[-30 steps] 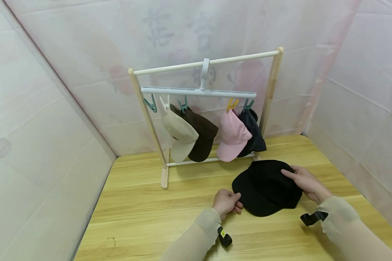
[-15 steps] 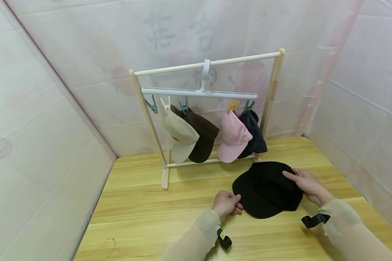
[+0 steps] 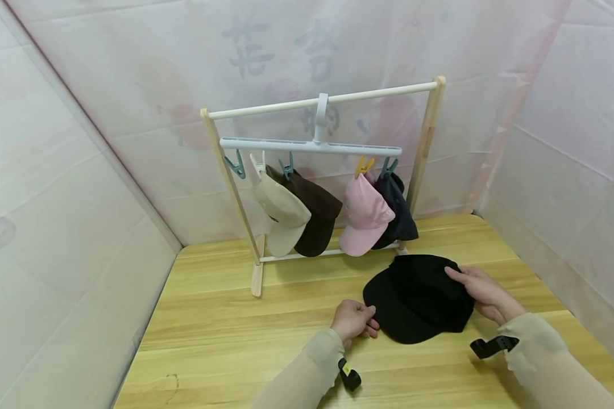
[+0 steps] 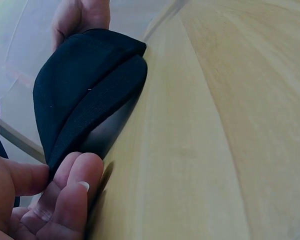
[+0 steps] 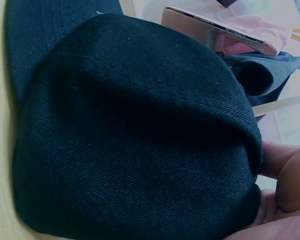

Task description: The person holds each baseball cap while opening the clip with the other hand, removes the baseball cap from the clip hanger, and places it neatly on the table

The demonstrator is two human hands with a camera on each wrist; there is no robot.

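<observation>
Black fabric baseball cap (image 3: 418,298) lies on the pale wooden table (image 3: 225,335) before you, your left hand (image 3: 354,320) pinching its brim edge, your right hand (image 3: 483,287) gripping its crown.

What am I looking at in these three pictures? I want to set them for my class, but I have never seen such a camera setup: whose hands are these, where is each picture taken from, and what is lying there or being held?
No machine here: a person works with two bare hands and wears three cameras. The wide picture comes from the head, looking down; the two close ones come from the wrists.

On the light wooden table lies a black fabric baseball cap. The left hand pinches the edge of its brim, as the left wrist view shows close up. The right hand grips the crown at the other side.

Behind stands a small wooden rack. From its top bar hangs a white plastic clip hanger carrying four caps: beige, brown, pink and dark navy. One teal clip at the left end holds nothing.
</observation>
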